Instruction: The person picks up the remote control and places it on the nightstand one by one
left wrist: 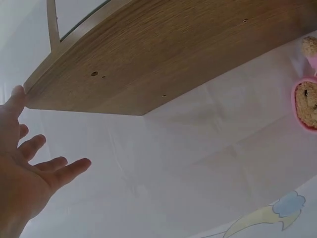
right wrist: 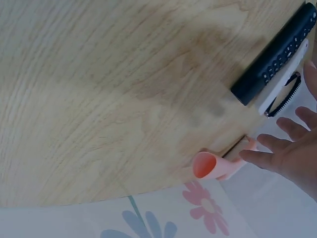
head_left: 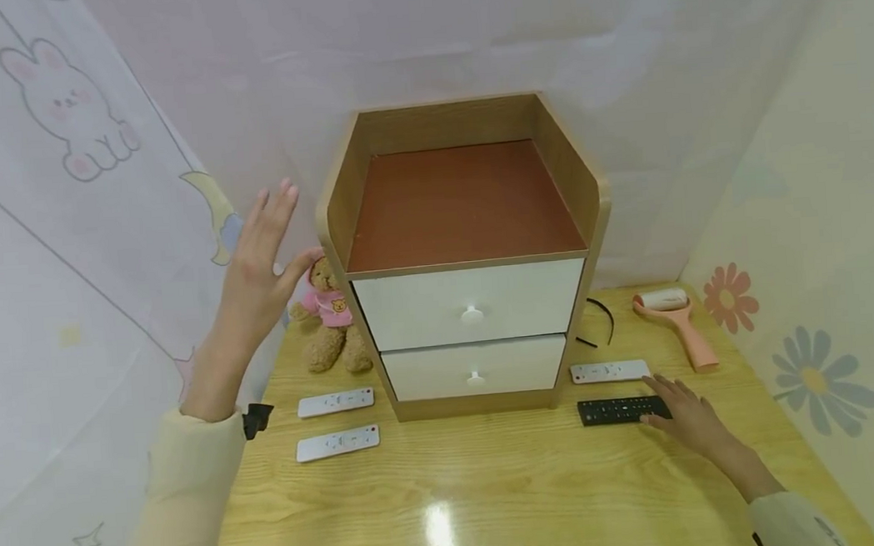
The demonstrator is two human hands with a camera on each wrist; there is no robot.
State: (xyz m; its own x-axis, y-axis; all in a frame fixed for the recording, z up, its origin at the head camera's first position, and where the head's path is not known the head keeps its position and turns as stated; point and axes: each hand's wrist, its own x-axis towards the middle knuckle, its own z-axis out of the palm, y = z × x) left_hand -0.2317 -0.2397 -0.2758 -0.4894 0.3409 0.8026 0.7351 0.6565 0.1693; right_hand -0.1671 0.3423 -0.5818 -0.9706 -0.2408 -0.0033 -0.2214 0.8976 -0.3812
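Raised beside the cabinet's upper left side, my left hand [head_left: 255, 267] has its fingers spread and holds nothing. Behind it a teddy bear [head_left: 329, 346] in a pink top sits against the small wooden cabinet [head_left: 478, 404]. In the left wrist view the thumb is close to the cabinet's side edge; contact is unclear. My right hand [head_left: 690, 420] hovers at the right end of a black remote control [head_left: 614, 411], fingers loosely extended, holding nothing. Just behind that lies a white remote control [head_left: 608, 372].
Two more white remotes, a rear one [head_left: 335, 402] and a front one [head_left: 338, 443], lie left of the cabinet. An orange lint roller [head_left: 692, 337] and a black headband [head_left: 609, 321] lie at the back right. Both white drawers are closed. Printed cloth hangs around the table.
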